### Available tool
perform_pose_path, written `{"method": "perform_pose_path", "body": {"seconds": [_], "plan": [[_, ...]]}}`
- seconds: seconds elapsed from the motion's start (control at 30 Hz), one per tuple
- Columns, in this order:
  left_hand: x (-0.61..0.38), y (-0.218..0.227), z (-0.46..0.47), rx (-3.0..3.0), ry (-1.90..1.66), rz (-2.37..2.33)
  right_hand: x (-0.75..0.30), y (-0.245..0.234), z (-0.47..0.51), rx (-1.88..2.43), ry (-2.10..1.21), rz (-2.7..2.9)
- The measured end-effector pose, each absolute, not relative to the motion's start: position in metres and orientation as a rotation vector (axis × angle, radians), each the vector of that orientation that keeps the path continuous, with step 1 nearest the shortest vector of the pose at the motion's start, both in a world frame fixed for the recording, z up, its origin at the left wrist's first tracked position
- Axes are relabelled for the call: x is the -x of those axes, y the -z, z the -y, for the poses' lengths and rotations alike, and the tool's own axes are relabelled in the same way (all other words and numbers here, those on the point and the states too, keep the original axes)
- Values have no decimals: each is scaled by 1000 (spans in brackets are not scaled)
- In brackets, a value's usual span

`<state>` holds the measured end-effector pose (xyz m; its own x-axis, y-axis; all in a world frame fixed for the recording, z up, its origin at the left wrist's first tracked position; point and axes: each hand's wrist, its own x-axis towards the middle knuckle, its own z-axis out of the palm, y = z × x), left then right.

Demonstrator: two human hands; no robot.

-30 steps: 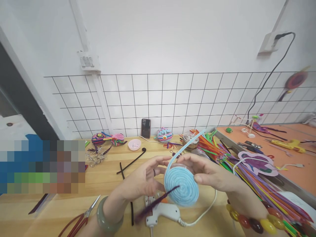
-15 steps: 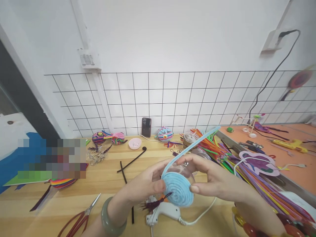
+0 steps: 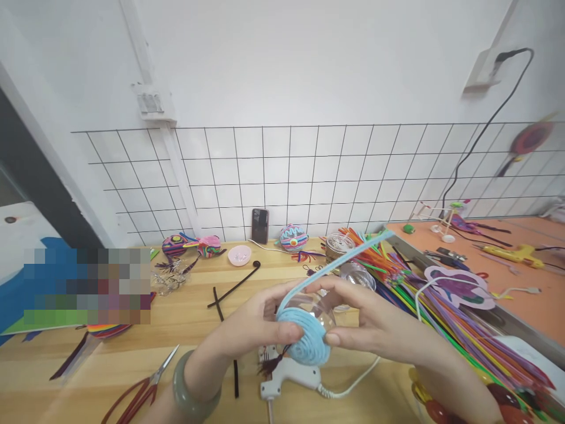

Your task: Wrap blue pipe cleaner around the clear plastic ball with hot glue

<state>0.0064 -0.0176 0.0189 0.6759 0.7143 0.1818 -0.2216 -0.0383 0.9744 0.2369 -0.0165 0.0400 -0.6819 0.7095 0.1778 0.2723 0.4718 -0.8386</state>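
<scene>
Between both hands is a clear plastic ball (image 3: 314, 306) with light-blue pipe cleaner (image 3: 304, 338) coiled over its near side. The coil's free end rises up and to the right past the fingers. My left hand (image 3: 260, 321) is closed around the ball's left side, its thumb pressing on the blue rows. My right hand (image 3: 366, 321) grips the opposite side, thumb at the coil's right edge and fingers over the top. A dark purple tassel (image 3: 270, 364) hangs at the lower left of the coil. Just below lies a white glue gun (image 3: 293, 375) with its cord.
Red-handled scissors (image 3: 141, 391) and black pipe cleaners (image 3: 220, 306) lie to the left. Bundles of coloured pipe cleaners (image 3: 459, 341) fill the right side. A pink dish (image 3: 239, 255), a phone (image 3: 260, 226) and a finished yarn-like ball (image 3: 293, 238) stand at the back.
The ball has tilted and shifted slightly left in my hands, so the coil's flat face points lower and more clear plastic shows. My left thumb has moved farther over the blue rows.
</scene>
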Motion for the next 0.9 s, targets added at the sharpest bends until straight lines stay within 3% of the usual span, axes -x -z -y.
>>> {"method": "perform_pose_path", "body": {"seconds": [0.43, 0.67, 0.9], "plan": [[-7, 0, 8, -1341, -848, -455, -235, -37, 7, 770, -1145, 2182], [-14, -2, 12, -1393, -903, -554, -240, -32, 6, 954, -822, 2147], [-10, -2, 7, -1304, -1102, -689, -237, -34, 8, 1066, -826, 2028]]}}
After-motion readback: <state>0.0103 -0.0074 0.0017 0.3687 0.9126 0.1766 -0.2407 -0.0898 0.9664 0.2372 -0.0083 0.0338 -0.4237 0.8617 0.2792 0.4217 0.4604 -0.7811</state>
